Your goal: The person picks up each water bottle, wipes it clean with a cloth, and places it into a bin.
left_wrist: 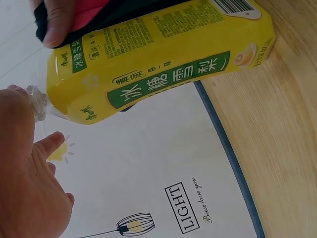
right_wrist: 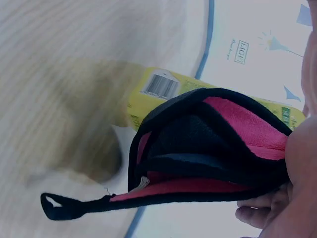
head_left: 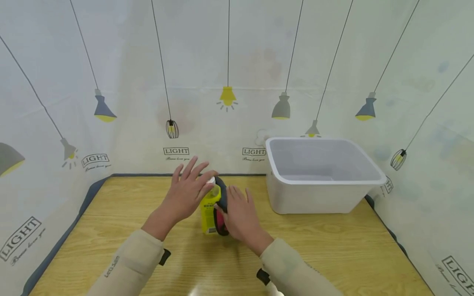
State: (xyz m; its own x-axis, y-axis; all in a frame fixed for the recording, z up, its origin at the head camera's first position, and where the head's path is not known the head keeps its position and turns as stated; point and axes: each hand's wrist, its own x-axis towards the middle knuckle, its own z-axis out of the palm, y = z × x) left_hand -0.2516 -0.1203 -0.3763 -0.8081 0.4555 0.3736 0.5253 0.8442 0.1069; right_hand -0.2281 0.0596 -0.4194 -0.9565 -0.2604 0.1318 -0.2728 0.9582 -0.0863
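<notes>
A yellow drink bottle [head_left: 208, 211] with a white cap stands upright on the wooden table. My left hand [head_left: 184, 196] is at its top, thumb and index finger pinching the cap while the other fingers spread away. The left wrist view shows the clear neck [left_wrist: 38, 102] beside that hand. My right hand [head_left: 241, 216] grips a black oven mitt [right_wrist: 190, 136] with pink lining and a hanging loop [right_wrist: 62, 206]. The mitt lies along the bottle's right side, its open folds facing the right wrist camera. My right thumb [left_wrist: 59, 22] presses the mitt's edge near the bottle's shoulder.
A white plastic box [head_left: 314, 197] with an open top stands at the back right of the table [head_left: 122, 213]. Pale curtains [head_left: 207, 53] printed with hanging lamps rise behind and at both sides. Dark blue trim borders the table edge.
</notes>
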